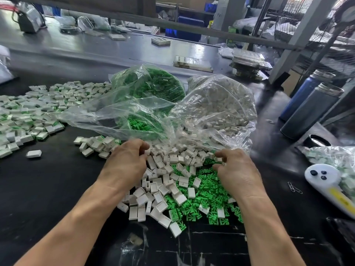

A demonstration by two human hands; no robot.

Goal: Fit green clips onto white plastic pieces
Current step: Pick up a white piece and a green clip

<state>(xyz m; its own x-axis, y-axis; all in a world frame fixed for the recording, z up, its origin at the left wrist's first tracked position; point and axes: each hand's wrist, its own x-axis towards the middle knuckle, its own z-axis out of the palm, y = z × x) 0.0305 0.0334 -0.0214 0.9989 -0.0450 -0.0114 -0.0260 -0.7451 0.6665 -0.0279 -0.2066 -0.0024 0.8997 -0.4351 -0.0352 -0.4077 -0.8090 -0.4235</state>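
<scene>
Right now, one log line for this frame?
left hand: picking at white pieces | right hand: fingers curled over pile, hold unclear | green clips: loose, near | no clip fitted yet

Under the fingers (143, 148): matt white plastic pieces (159, 191) and brighter green plastic clips (209, 196). Beyond them, crinkly glossy clear film bags (211, 104). The tabletop (48, 189) looks smooth, dark, slightly shiny.

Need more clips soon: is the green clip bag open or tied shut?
Open: the green clip bag has its mouth spread toward the person, clips visible inside.
</scene>
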